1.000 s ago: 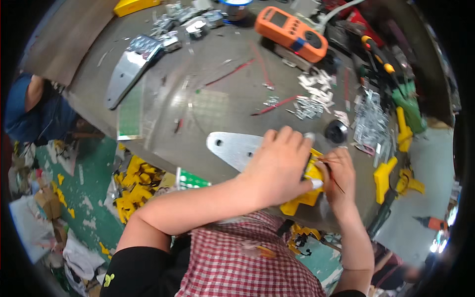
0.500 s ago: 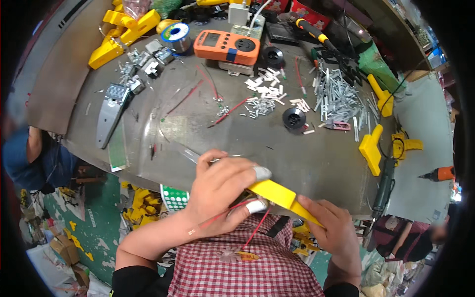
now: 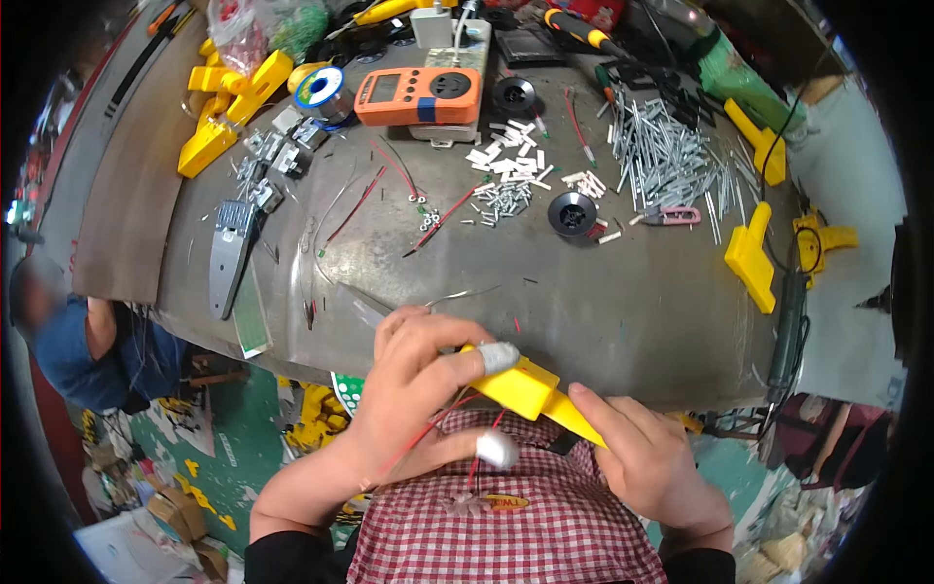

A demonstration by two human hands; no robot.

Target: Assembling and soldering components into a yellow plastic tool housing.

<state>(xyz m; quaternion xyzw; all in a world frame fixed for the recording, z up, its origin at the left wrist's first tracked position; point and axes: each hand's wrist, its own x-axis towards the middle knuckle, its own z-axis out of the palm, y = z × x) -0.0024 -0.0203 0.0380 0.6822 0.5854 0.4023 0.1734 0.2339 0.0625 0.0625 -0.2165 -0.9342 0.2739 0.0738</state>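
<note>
A yellow plastic housing [image 3: 516,387] with a narrow handle end is held between my hands above the table's near edge. My left hand [image 3: 404,384] grips its wide end, a white-wrapped fingertip pressed on top. The left thumb, also wrapped in white, is apart below it. My right hand [image 3: 654,462] is closed round the narrow end. A thin red wire [image 3: 416,440] runs across my left palm, and another red wire [image 3: 474,470] hangs below the housing in front of the checked apron [image 3: 506,545]. Beyond my left fingers lies a pointed metal piece [image 3: 362,304], partly hidden.
An orange meter [image 3: 420,95], solder spool [image 3: 321,90] and metal parts [image 3: 277,151] stand at the back. White sleeves [image 3: 511,161], metal pins [image 3: 652,146] and a black spool [image 3: 572,213] lie mid-right. Yellow housings [image 3: 752,258] lie at right. Another person [image 3: 107,331] sits at left.
My left thumb has moved down, away from the housing. The housing has shifted slightly left in view and shows more of its upper face. The view has also shifted a little.
</note>
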